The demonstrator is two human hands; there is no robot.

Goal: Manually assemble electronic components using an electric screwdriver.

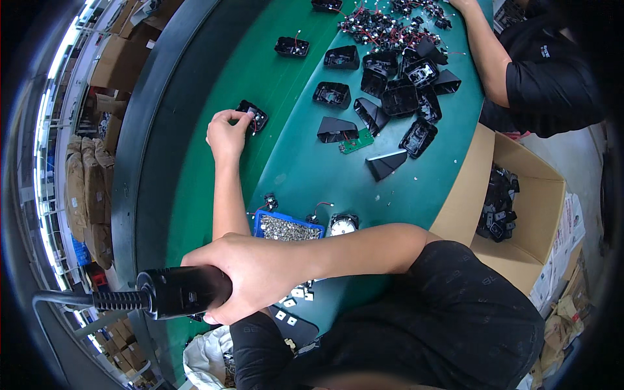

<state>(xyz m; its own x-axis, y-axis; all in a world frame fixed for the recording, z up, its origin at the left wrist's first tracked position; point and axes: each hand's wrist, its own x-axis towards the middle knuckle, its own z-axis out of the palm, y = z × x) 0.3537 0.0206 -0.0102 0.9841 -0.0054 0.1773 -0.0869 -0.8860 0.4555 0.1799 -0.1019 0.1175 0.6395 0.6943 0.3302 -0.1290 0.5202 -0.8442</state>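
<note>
My left hand (227, 135) reaches out over the green belt, its thumb and fingers closed at a small open black plastic housing (256, 118). Something pale shows at the fingertips. My right hand (237, 276) crosses over my left arm and wraps round a black electric screwdriver (185, 292), whose cable leaves at the left. The screwdriver's tip is hidden. Just beyond my right forearm sit a blue tray (259, 229) full of small metal screws and a round white-faced part (343, 224). Small white square pieces (298, 292) lie below the forearm.
Black housings (400, 97), a green circuit board (357, 142) and a heap of wired parts (383, 29) spread across the table. More housings (291, 47) lie on the belt. A co-worker's arm (484, 49) rests at the upper right. A cardboard box (530, 159) of black parts stands right.
</note>
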